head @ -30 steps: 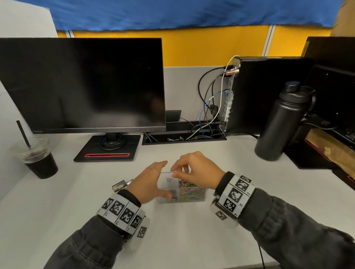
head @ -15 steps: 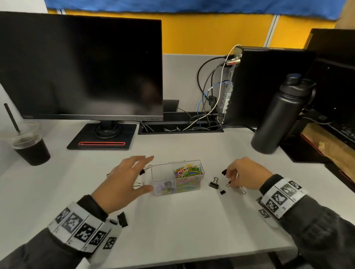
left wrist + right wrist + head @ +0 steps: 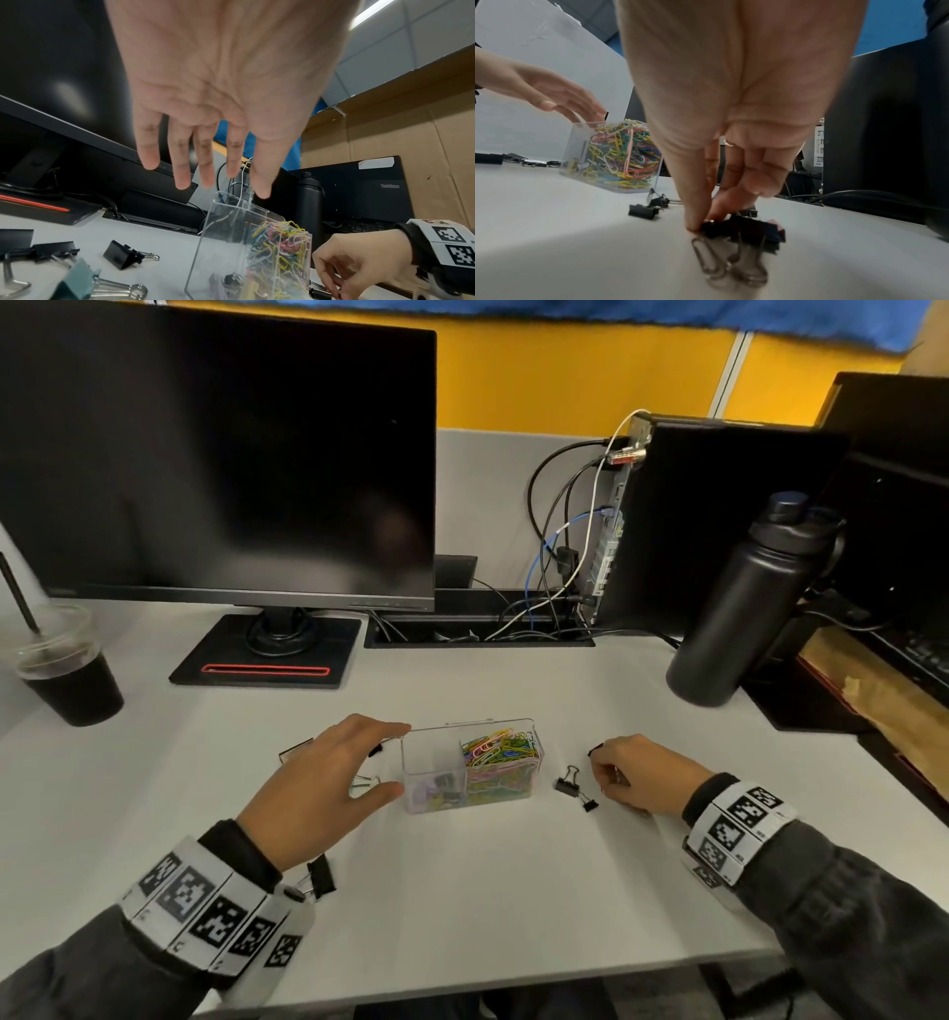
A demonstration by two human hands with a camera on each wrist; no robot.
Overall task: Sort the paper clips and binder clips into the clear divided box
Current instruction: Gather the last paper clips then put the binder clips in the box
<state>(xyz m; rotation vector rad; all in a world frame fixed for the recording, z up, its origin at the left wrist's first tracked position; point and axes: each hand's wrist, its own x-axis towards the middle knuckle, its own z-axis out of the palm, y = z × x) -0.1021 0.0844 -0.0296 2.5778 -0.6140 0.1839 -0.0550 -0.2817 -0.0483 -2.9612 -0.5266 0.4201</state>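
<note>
Your left hand (image 3: 328,783) hovers just left of the clear box (image 3: 470,765), fingers straight and spread, thumb near the box's near-left corner, holding nothing. From the left wrist the fingertips (image 3: 259,192) hang just above the box's rim without touching it.

Your right hand (image 3: 637,775) is down on the tabletop to the right of the box, fingers curled; thumb and forefinger pinch a black binder clip (image 3: 741,229) that lies on the surface (its wire handles point back toward your wrist).

The box sits mid-table, toward the near edge. Its right compartment is heaped with coloured paper clips (image 3: 500,755); the left one holds a few small clips (image 3: 444,788) at the bottom, probably binder clips, though the wall blurs them.

Two small black clips (image 3: 575,791) lie between the box and your right hand. More binder clips (image 3: 128,254) lie left of the box under your left hand, and one (image 3: 321,875) sits by your left wrist.

A monitor (image 3: 215,454) stands at the back left, a black bottle (image 3: 744,603) at the right edge, and a cup (image 3: 67,670) at the left edge.
</note>
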